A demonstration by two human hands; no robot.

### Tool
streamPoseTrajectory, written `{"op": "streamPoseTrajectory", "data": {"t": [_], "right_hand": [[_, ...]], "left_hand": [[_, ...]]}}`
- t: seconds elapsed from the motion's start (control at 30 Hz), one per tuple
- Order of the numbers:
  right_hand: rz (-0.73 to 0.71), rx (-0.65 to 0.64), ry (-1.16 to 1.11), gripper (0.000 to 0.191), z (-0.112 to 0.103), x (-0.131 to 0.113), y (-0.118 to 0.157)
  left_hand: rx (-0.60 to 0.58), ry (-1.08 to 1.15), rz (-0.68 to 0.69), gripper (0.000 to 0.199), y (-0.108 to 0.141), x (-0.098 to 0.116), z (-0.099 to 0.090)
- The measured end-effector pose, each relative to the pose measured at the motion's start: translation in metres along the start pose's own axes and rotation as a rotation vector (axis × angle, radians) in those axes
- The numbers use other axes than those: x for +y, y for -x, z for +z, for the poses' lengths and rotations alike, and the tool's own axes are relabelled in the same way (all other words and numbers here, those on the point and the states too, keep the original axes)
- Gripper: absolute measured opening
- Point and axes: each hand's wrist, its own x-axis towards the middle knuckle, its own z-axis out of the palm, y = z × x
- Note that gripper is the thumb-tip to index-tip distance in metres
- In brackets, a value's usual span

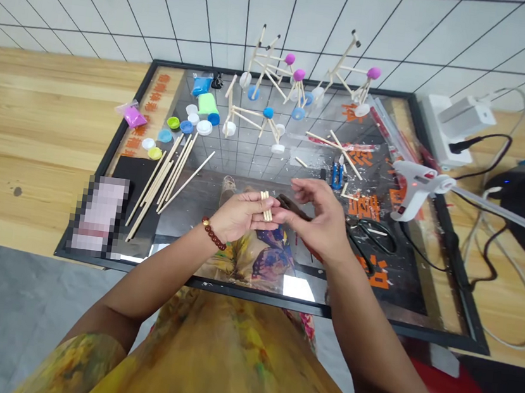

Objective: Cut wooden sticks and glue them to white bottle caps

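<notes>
Clerk: Your yellow patterned top, one, just off the near edge of the glass panel. And your hands?

Checker: Left hand, one: thumb and fingers pinched on a small bundle of short sticks, lifted above the near half of the panel, about midway across. One beaded bracelet on that wrist.

Clerk: The other?

Checker: Your right hand, one: fingers curved and parted from the thumb, its tips close beside the bundle. The two hands were brought together there; whether the right gripped anything, I could not tell.

Clerk: Around them?

Checker: Long sticks, several, loose on the panel's left side. Stick models with coloured balls, four, towards its far edge. Blue-handled cutters, one pair, right of its centre. White glue gun, one, at its right edge. Purple packet, one, at its left edge.
</notes>
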Motion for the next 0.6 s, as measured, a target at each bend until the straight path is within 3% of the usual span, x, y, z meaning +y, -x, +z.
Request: {"op": "streamPoseTrajectory", "data": {"t": [0.07, 0.1, 0.3, 0.47, 0.6], "right_hand": [[-0.061, -0.130, 0.060, 0.076, -0.001, 0.001, 0.001], [-0.076, -0.169, 0.088, 0.081, -0.001, 0.001, 0.003], [-0.057, -0.169, 0.188, 0.073, 0.009, -0.002, 0.009], [0.011, -0.220, 0.071, 0.079, 0.006, -0.004, 0.005], [0.154, -0.254, -0.144, 0.053, 0.003, -0.009, 0.001]], "left_hand": [[0.003, 0.044, 0.012, 0.010, 0.000, 0.000, 0.000], [0.000, 0.051, 0.020, 0.010, 0.000, 0.000, 0.000], [-0.006, 0.033, 0.097, 0.022, -0.003, -0.008, -0.001], [0.017, -0.068, 0.171, 0.033, -0.003, -0.010, 0.000], [0.008, -0.203, 0.179, 0.032, -0.001, -0.012, 0.002]]}}
